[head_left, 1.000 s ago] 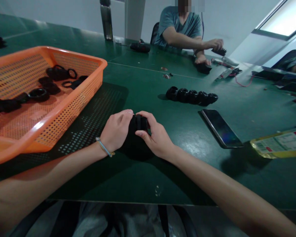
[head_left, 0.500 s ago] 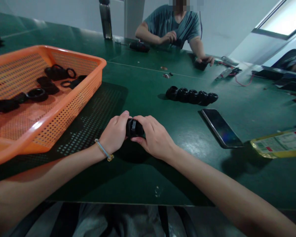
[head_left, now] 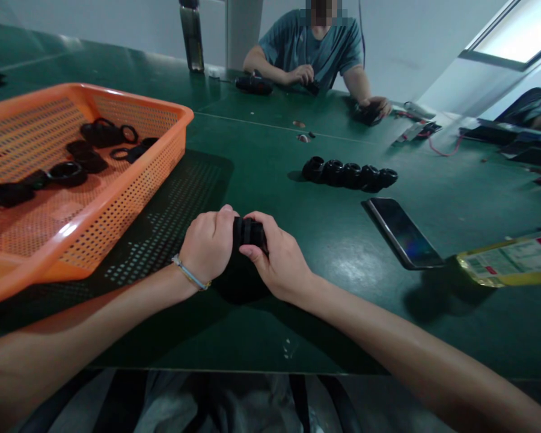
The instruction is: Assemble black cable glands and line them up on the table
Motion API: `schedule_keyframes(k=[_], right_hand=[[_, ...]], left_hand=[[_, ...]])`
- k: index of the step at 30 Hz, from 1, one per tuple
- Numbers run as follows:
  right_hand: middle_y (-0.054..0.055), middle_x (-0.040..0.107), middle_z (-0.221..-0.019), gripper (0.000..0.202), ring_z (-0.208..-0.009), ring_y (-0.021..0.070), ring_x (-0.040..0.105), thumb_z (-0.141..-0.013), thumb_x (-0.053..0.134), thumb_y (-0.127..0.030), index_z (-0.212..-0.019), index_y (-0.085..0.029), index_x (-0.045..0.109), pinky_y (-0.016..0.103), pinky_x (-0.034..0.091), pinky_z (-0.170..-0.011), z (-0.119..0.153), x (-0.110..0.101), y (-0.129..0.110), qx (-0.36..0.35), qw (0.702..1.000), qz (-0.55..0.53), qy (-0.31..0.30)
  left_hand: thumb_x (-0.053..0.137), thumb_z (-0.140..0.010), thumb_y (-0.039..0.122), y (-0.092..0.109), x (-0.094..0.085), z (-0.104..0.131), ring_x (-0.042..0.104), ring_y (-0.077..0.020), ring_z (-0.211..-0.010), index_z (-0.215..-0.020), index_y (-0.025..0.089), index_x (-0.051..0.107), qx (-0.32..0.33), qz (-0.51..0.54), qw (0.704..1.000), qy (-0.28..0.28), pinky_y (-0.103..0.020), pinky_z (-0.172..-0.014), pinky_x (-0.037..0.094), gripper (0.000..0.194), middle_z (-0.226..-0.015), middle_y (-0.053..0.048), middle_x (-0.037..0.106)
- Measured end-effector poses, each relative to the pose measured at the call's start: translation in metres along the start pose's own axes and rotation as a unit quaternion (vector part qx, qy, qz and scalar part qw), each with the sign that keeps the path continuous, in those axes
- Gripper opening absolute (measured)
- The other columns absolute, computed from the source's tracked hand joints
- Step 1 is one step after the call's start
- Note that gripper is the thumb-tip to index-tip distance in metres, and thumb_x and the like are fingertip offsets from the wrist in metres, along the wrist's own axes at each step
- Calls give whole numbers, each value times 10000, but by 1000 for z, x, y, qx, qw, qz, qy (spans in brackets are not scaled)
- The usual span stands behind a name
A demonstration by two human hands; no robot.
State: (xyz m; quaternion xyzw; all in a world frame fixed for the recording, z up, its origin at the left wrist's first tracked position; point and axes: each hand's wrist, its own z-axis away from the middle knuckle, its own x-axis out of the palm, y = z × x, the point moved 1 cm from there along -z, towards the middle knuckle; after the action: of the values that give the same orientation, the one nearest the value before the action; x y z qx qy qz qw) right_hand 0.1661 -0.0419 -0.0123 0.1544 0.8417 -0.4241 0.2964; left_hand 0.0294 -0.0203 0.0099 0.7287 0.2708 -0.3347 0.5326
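Note:
Between my two hands is a black ribbed part [head_left: 247,231], held just above the green table; its exact kind is hard to make out. My left hand [head_left: 210,243] is closed round its left end, and the fingers on the far side are hidden. With thumb and fingers, my right hand [head_left: 277,255] grips the other end. Farther off to the right, a row of several glossy black ring-shaped parts [head_left: 351,174] stands on the table. An orange plastic basket [head_left: 130,207] with black parts [head_left: 67,173] in it is left of my hands.
A phone [head_left: 406,231] lies to the right, beside a bottle with yellow contents [head_left: 509,261]. Across the table [head_left: 342,325] a co-worker [head_left: 315,54] handles dark parts. A tall dark bottle [head_left: 192,39] and a black tool [head_left: 253,84] are at the back.
The black part has turned in my hands, and my left wrist has rotated with it. Opposite me, the co-worker's hands have shifted, and a dark object now shows at one of them.

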Motion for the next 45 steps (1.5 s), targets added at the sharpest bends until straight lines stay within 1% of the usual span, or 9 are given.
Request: schedule_keyframes(k=[8,14,17,21,23,26,32,36,45], right_hand=[[106,632,-916,425,-714,197,617,-918,300,-539,-1076,-163,417,328,493,-620,2,1,-2,37,999,5,10],[117,645,-972,443,-822,202,639,-918,315,-542,-1097,-152,426,328,521,-687,-3,-2,7,-50,998,31,25],[131,635,-1051,427,-924,213,627,-925,323,-517,-1146,-163,412,351,522,-757,-5,-7,13,-113,991,67,22],[106,639,-996,412,-875,212,614,-930,338,-487,-1197,-177,389,371,520,-757,-6,-12,16,-160,980,115,4],[101,639,-955,397,-846,213,610,-935,343,-468,-1191,-168,393,370,520,-742,-6,-12,15,-162,979,127,-1],[105,641,-952,378,-826,207,615,-943,320,-461,-1160,-161,399,364,523,-735,-6,-10,13,-153,981,116,-3],[124,644,-1000,376,-855,211,635,-937,315,-488,-1117,-168,393,352,530,-709,-3,-3,9,-106,991,82,23],[126,644,-954,426,-792,208,641,-930,283,-527,-1100,-153,397,336,526,-647,0,-1,6,-67,996,60,23],[92,617,-917,343,-692,186,608,-925,338,-472,-1092,-175,385,320,488,-601,0,-1,3,14,1000,13,3]], left_hand=[[166,-865,312,-3,3,1,593,-205,-628,-688,155,620,14,27,999,27,-304,-613,425,512,-622,-88,628],[216,-837,338,-3,4,-1,513,-162,-570,-628,183,517,32,68,996,38,-271,-558,377,398,-571,-30,534],[264,-837,394,-4,6,-4,463,-134,-496,-608,193,472,-2,178,984,4,-240,-473,354,369,-516,4,465],[230,-867,506,-9,11,-7,360,-102,-327,-515,202,430,-89,287,950,-90,-225,-351,284,507,-362,30,364],[232,-877,524,-10,11,-7,349,-93,-312,-459,204,392,-112,280,949,-95,-218,-340,278,550,-337,28,349],[273,-877,487,-11,11,-6,396,-95,-354,-461,199,392,-132,260,955,-51,-206,-362,315,520,-380,24,389],[255,-869,327,-12,12,-5,416,-111,-405,-534,196,435,-81,203,976,-2,-213,-408,340,402,-435,27,421],[230,-882,272,-8,8,-6,477,-128,-463,-510,200,423,-56,136,989,1,-235,-477,369,425,-449,4,468],[233,-912,245,0,1,-3,570,-152,-544,-531,194,500,-21,49,998,14,-248,-560,420,467,-524,-44,609]])
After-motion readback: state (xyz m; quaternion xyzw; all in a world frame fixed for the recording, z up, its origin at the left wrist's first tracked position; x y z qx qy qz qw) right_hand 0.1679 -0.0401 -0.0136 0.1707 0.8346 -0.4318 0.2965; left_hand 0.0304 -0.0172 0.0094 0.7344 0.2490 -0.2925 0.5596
